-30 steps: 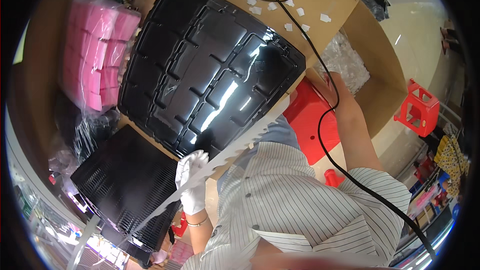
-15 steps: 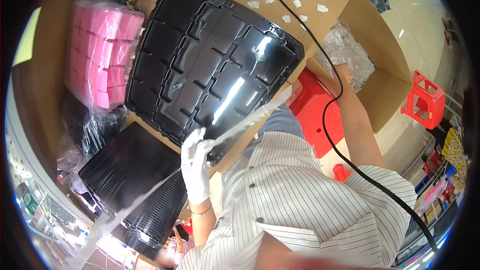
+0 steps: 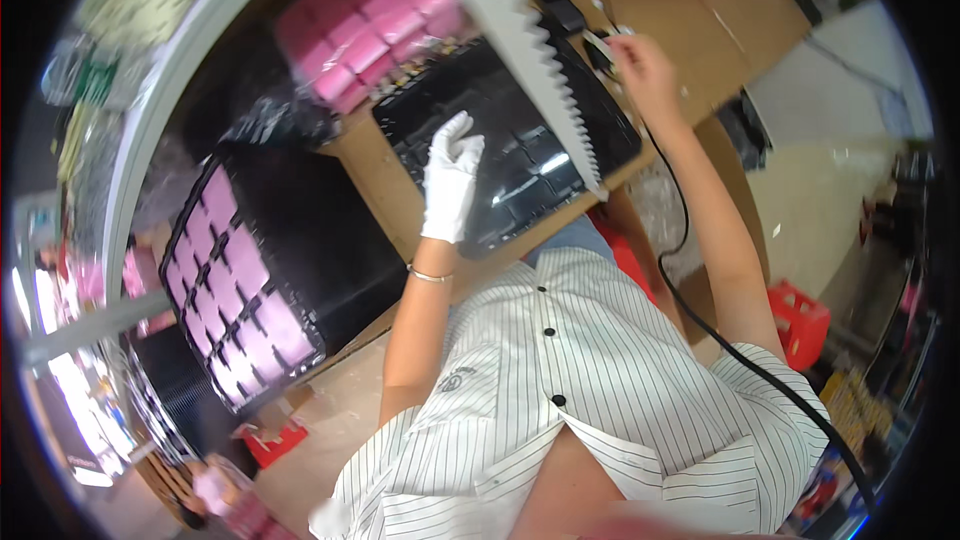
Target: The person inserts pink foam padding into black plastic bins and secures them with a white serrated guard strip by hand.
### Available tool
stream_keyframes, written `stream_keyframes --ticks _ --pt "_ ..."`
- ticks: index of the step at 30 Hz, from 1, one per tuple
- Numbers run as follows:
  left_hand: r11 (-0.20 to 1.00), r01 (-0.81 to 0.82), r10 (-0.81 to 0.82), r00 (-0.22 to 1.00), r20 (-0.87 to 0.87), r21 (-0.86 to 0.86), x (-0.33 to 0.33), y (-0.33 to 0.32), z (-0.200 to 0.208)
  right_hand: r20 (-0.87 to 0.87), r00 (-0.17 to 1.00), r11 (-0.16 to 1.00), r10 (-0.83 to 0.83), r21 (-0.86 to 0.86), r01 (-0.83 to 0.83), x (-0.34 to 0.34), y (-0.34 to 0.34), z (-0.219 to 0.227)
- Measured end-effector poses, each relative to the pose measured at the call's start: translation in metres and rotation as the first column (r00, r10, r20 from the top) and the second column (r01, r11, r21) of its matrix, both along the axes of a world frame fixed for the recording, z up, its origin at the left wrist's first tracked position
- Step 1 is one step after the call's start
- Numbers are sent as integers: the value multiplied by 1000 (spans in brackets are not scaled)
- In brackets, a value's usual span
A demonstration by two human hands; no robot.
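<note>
My left hand [image 3: 453,180], in a white glove, hovers over a shiny black moulded plastic tray [image 3: 490,125]. Its fingers are loosely bent and apart, with nothing visible between them. Beyond the tray's far right side, my bare right hand [image 3: 648,75] has its thumb and fingers pinched together. At its fingertips is a small pale piece beside a black object [image 3: 598,55]; blur hides what exactly is gripped. A pale grey strip with a toothed edge [image 3: 545,70] crosses in front of the tray, close to the camera.
Pink blocks in clear film [image 3: 365,25] lie behind the tray. At left stand black trays with pink pieces [image 3: 235,275]. A black cable [image 3: 680,290] runs past my right arm. Cardboard [image 3: 690,20] covers the table; a red stool [image 3: 797,322] stands at right.
My right hand has moved from the cardboard box of clear plastic up to the table's far side. My left hand has shifted over the tray. The view has turned, showing the pink-filled trays at left.
</note>
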State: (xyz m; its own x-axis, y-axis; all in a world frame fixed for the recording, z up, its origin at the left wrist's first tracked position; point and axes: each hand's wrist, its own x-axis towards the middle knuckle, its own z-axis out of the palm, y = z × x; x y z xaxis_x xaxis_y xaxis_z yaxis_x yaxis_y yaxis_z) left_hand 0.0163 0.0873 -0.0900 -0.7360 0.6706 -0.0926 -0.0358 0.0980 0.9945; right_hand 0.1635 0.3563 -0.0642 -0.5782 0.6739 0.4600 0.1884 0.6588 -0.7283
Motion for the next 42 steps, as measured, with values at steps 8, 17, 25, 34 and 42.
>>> stream_keyframes --ticks 8,17,25,34,42 --pt "955 -295 280 934 223 36 6 -49 17 297 750 677 592 321 -662 -258 -45 -48" --pt "888 -454 450 827 337 -71 11 -80 22 643 674 479 363 492 -727 -338 -21 -75" --pt "916 -398 391 866 312 -46 -30 -60 28 681 354 431 641 63 -900 -353 14 -35" --pt "949 -296 242 904 351 108 -70 -16 26 698 426 451 576 163 -878 -346 10 -40" --pt "948 -273 208 920 332 163 -104 -4 -13 673 345 434 655 39 -900 -365 17 -33"
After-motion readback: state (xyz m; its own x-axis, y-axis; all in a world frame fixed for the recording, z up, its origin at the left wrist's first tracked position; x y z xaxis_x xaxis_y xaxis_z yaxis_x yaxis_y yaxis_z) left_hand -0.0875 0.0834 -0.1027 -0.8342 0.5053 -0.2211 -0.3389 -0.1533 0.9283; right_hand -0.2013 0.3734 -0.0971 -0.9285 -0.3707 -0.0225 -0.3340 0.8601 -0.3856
